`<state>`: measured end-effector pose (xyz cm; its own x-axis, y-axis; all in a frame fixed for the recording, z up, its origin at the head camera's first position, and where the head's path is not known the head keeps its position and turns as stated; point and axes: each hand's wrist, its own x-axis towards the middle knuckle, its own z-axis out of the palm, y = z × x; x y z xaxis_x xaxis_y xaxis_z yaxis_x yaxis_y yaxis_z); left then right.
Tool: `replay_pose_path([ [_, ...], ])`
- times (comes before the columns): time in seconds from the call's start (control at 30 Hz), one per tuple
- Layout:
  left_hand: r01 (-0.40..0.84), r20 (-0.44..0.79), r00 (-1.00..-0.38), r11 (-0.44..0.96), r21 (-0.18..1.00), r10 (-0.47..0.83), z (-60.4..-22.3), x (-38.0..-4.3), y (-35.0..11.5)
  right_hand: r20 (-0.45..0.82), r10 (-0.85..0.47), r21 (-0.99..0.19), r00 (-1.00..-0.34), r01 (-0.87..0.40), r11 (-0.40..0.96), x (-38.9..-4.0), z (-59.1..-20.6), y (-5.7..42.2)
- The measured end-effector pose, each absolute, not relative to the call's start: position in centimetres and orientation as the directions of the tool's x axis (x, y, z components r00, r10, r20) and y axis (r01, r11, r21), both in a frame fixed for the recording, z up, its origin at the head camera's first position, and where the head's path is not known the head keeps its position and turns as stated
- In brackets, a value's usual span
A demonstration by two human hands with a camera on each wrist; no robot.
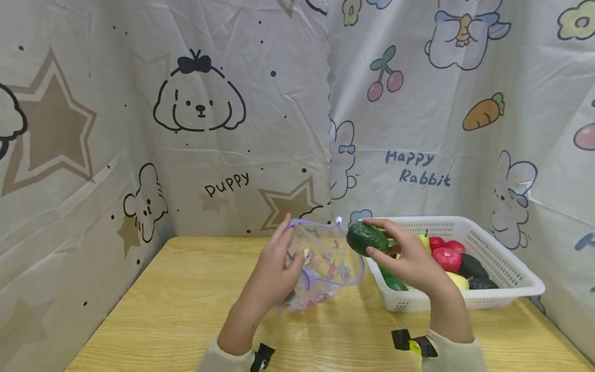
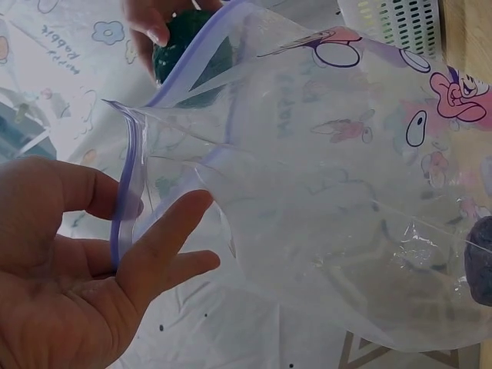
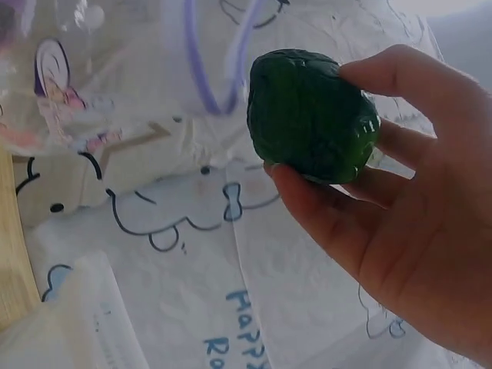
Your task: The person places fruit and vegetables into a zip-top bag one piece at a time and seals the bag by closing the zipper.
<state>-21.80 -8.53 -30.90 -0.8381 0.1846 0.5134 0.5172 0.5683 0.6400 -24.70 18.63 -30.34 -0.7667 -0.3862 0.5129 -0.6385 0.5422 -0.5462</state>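
My left hand [image 1: 275,266] holds a clear zip bag [image 1: 325,261] by its purple-edged mouth, with the edge passing between the fingers. The mouth gapes toward the right, and cartoon prints mark the plastic. Low in the bag, a dark rounded thing [image 2: 480,261] shows at the edge of the left wrist view. My right hand [image 1: 409,256] grips a dark green, glossy, bumpy vegetable [image 1: 366,237] between thumb and fingertips. It is raised beside the right side of the bag's mouth; in the right wrist view the vegetable [image 3: 311,115] looks blocky.
To the right, a white perforated basket [image 1: 516,287] contains red produce [image 1: 447,258], dark oval pieces [image 1: 471,267], and yellow and green ones. It stands on a wooden table [image 1: 195,289]. Printed cloth [image 1: 279,129] hangs behind and at both sides.
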Motion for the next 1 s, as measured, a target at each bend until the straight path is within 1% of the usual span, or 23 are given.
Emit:
replay_pose_path([
  [0.17,0.519,0.517,-0.835,0.578,0.63,0.188,-31.0,-21.8,-8.5,0.527,-0.476,-0.51,-0.704,-0.71,0.485,-24.6,-30.4,16.6],
  [0.3,0.515,0.517,-0.836,0.586,0.626,0.183,-31.2,-21.8,-8.4,0.553,-0.505,-0.486,-0.663,-0.749,0.451,-24.6,-30.6,15.7],
  [0.4,0.516,0.52,-0.835,0.583,0.627,0.179,-31.2,-21.8,-8.4,0.554,-0.525,-0.475,-0.646,-0.763,0.437,-24.4,-30.6,15.3],
  [0.5,0.529,0.536,-0.825,0.575,0.624,0.179,-31.2,-21.9,-8.4,0.53,-0.549,-0.468,-0.646,-0.763,0.446,-24.3,-30.7,14.9],
  [0.63,0.542,0.549,-0.817,0.562,0.625,0.178,-31.2,-22.0,-8.3,0.514,-0.569,-0.425,-0.642,-0.767,0.482,-24.3,-30.9,14.6],
  [0.73,0.545,0.547,-0.817,0.552,0.631,0.182,-31.2,-22.1,-8.3,0.516,-0.566,-0.396,-0.643,-0.765,0.508,-24.2,-30.9,14.6],
  [1.0,0.546,0.538,-0.821,0.542,0.639,0.192,-31.1,-22.0,-8.4,0.52,-0.532,-0.367,-0.669,-0.737,0.568,-24.0,-30.7,14.5],
])
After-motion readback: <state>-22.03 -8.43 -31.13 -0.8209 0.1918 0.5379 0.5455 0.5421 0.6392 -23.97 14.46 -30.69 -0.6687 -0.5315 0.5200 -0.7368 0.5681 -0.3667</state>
